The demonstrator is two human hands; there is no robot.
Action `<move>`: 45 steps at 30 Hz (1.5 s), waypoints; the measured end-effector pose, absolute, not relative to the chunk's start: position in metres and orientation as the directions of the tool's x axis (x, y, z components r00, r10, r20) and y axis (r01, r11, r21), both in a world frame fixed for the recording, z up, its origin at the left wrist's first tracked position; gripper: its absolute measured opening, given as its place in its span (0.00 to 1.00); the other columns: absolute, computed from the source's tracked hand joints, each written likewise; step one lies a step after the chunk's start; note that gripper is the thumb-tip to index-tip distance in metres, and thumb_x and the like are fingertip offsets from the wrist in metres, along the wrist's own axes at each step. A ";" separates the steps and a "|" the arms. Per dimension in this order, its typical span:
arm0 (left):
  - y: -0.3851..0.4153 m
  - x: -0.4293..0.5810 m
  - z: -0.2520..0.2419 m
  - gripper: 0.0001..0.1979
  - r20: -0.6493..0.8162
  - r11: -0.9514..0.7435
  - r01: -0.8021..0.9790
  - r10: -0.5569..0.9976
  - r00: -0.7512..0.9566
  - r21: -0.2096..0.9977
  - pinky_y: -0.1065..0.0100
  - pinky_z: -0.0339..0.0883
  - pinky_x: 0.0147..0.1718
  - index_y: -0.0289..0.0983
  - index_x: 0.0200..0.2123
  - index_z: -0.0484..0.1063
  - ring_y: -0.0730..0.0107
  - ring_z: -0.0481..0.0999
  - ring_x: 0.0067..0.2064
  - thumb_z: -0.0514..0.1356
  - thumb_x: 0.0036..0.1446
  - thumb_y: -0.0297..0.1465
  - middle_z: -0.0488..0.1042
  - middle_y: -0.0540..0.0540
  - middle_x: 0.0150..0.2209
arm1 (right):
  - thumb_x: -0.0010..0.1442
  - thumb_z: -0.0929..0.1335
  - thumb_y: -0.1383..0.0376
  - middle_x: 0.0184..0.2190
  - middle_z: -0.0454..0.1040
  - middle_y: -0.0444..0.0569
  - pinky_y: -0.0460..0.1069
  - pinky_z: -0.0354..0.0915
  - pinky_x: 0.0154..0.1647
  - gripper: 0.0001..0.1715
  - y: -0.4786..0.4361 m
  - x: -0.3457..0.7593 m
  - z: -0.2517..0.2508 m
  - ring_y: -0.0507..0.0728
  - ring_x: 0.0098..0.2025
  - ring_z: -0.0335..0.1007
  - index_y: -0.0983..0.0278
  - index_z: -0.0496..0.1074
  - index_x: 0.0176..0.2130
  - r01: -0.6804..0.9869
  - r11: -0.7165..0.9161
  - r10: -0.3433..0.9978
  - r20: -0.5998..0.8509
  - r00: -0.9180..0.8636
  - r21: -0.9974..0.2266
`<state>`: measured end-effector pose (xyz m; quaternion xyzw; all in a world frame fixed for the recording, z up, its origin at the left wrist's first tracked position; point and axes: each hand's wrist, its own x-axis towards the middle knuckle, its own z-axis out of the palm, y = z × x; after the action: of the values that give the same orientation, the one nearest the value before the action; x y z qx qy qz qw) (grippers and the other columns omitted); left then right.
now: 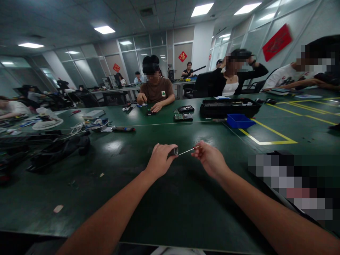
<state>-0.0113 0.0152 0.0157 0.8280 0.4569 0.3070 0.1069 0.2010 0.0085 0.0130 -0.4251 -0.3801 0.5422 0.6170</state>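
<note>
My left hand [159, 159] is closed around a small dark cylindrical part [174, 151] with a shiny round end facing right. Most of that part is hidden by my fingers, so its kind is unclear. Between finger and thumb, my right hand [211, 157] grips a screwdriver [188, 151] by its reddish handle. The thin metal shaft points left, and its tip is at the edge of the cylindrical part; whether it touches, I cannot tell. Both hands are held above the green table [170, 212].
A blue bin [239, 121] and a long black casing [230, 108] lie ahead to the right. Circuit boards [183, 117] sit in front of a person [159, 88] opposite. On the left are a black-and-red pen-like tool [123, 129], a white fan grille [47, 123] and black plastic parts [61, 148].
</note>
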 end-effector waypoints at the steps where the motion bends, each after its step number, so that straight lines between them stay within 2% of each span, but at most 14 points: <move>1: 0.015 -0.011 0.015 0.17 0.386 -0.550 0.704 0.830 0.402 0.450 0.46 0.51 0.63 0.44 0.54 0.69 0.58 0.71 0.53 0.61 0.62 0.32 0.75 0.46 0.51 | 0.55 0.72 0.51 0.22 0.69 0.44 0.54 0.70 0.34 0.16 0.011 0.203 0.012 0.54 0.25 0.65 0.61 0.72 0.28 -0.361 0.032 0.988 -0.025 0.152 -0.932; 4: 0.017 -0.010 0.011 0.14 0.293 -0.499 0.737 0.866 0.406 0.456 0.38 0.44 0.64 0.46 0.52 0.70 0.57 0.71 0.52 0.61 0.62 0.33 0.76 0.48 0.49 | 0.53 0.74 0.52 0.24 0.71 0.44 0.52 0.69 0.33 0.16 0.016 0.207 0.008 0.54 0.26 0.65 0.61 0.73 0.28 -0.318 0.063 0.972 -0.014 0.234 -0.946; 8: 0.019 -0.009 0.005 0.15 0.273 -0.493 0.739 0.870 0.411 0.459 0.36 0.41 0.64 0.47 0.52 0.70 0.57 0.71 0.51 0.61 0.62 0.33 0.75 0.48 0.47 | 0.55 0.72 0.50 0.26 0.72 0.45 0.52 0.67 0.32 0.18 0.016 0.205 0.005 0.55 0.28 0.67 0.61 0.72 0.30 -0.184 0.141 0.959 0.088 0.269 -0.973; 10: 0.019 -0.008 0.004 0.13 0.267 -0.490 0.730 0.872 0.411 0.476 0.39 0.48 0.63 0.45 0.50 0.71 0.58 0.72 0.50 0.61 0.61 0.33 0.75 0.47 0.46 | 0.56 0.70 0.49 0.26 0.72 0.45 0.52 0.65 0.32 0.18 0.015 0.204 0.005 0.55 0.28 0.67 0.61 0.72 0.32 -0.109 0.174 0.948 0.137 0.286 -0.979; 14: 0.019 -0.009 0.007 0.10 0.279 -0.474 0.677 0.880 0.384 0.562 0.56 0.66 0.53 0.39 0.46 0.72 0.59 0.72 0.49 0.62 0.60 0.30 0.73 0.43 0.47 | 0.59 0.69 0.50 0.28 0.73 0.45 0.52 0.66 0.35 0.16 0.013 0.204 0.006 0.55 0.30 0.68 0.60 0.72 0.35 -0.075 0.220 0.933 0.187 0.307 -0.973; 19: 0.016 -0.013 0.017 0.18 0.284 -0.437 0.618 0.899 0.334 0.654 0.57 0.63 0.57 0.39 0.55 0.66 0.59 0.70 0.55 0.58 0.62 0.30 0.71 0.42 0.54 | 0.60 0.69 0.51 0.32 0.74 0.45 0.53 0.67 0.40 0.15 0.011 0.206 0.006 0.56 0.34 0.70 0.59 0.73 0.39 -0.072 0.249 0.929 0.218 0.299 -0.966; 23: 0.012 -0.013 0.026 0.13 0.220 -0.364 0.617 0.929 0.298 0.698 0.62 0.68 0.44 0.39 0.50 0.67 0.63 0.74 0.43 0.57 0.62 0.34 0.74 0.45 0.44 | 0.61 0.68 0.51 0.32 0.74 0.46 0.53 0.66 0.40 0.15 0.007 0.206 0.009 0.56 0.35 0.70 0.59 0.73 0.39 -0.037 0.259 0.928 0.238 0.285 -0.965; 26: 0.010 -0.011 0.029 0.14 0.188 -0.341 0.659 0.937 0.294 0.670 0.65 0.66 0.36 0.39 0.42 0.70 0.64 0.73 0.37 0.60 0.60 0.43 0.74 0.48 0.37 | 0.62 0.68 0.52 0.32 0.74 0.46 0.54 0.66 0.40 0.15 0.004 0.205 0.014 0.56 0.34 0.70 0.60 0.73 0.39 -0.026 0.261 0.930 0.244 0.274 -0.965; 28: 0.009 -0.010 0.027 0.13 0.199 -0.384 0.679 0.920 0.336 0.626 0.64 0.66 0.37 0.39 0.39 0.73 0.63 0.74 0.38 0.59 0.61 0.43 0.75 0.47 0.37 | 0.61 0.68 0.52 0.32 0.74 0.46 0.53 0.66 0.40 0.15 0.002 0.204 0.016 0.56 0.34 0.70 0.60 0.73 0.38 -0.031 0.262 0.929 0.244 0.277 -0.964; 32: 0.008 -0.008 0.019 0.11 0.201 -0.511 0.709 0.855 0.479 0.485 0.62 0.67 0.43 0.43 0.45 0.76 0.62 0.74 0.43 0.56 0.64 0.36 0.75 0.47 0.42 | 0.61 0.68 0.51 0.32 0.74 0.46 0.53 0.66 0.39 0.15 0.003 0.205 0.014 0.55 0.34 0.70 0.60 0.73 0.39 -0.041 0.272 0.926 0.251 0.281 -0.961; 36: 0.006 -0.001 0.012 0.18 0.113 -0.542 0.783 0.837 0.536 0.304 0.63 0.69 0.38 0.47 0.54 0.74 0.59 0.76 0.43 0.55 0.64 0.42 0.75 0.45 0.44 | 0.61 0.68 0.50 0.33 0.75 0.46 0.52 0.66 0.39 0.17 0.003 0.205 0.012 0.56 0.35 0.71 0.60 0.73 0.39 -0.031 0.272 0.927 0.253 0.276 -0.962; 40: 0.006 0.008 0.011 0.15 0.080 -0.589 0.784 0.807 0.586 0.196 0.64 0.69 0.36 0.46 0.49 0.77 0.58 0.76 0.41 0.54 0.64 0.41 0.76 0.44 0.43 | 0.60 0.68 0.49 0.32 0.75 0.47 0.52 0.66 0.39 0.17 0.001 0.203 0.015 0.56 0.34 0.70 0.60 0.73 0.38 -0.043 0.273 0.927 0.251 0.280 -0.961; 42: 0.007 0.008 0.012 0.14 0.097 -0.574 0.787 0.817 0.568 0.225 0.63 0.68 0.37 0.44 0.44 0.78 0.59 0.76 0.41 0.54 0.64 0.39 0.76 0.44 0.41 | 0.60 0.68 0.50 0.32 0.75 0.46 0.52 0.66 0.39 0.17 0.001 0.203 0.016 0.56 0.34 0.70 0.60 0.73 0.37 -0.055 0.277 0.925 0.251 0.284 -0.959; 45: 0.010 0.004 0.016 0.13 0.128 -0.479 0.765 0.871 0.474 0.430 0.64 0.68 0.36 0.42 0.40 0.77 0.61 0.77 0.39 0.55 0.63 0.38 0.78 0.46 0.39 | 0.60 0.68 0.50 0.32 0.75 0.47 0.53 0.66 0.39 0.16 0.001 0.203 0.017 0.56 0.34 0.70 0.60 0.73 0.37 -0.063 0.276 0.927 0.248 0.280 -0.959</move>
<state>0.0036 0.0104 0.0165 0.8437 0.4848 0.1670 0.1590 0.2025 0.0010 0.0170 -0.4659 -0.4637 0.3810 0.6503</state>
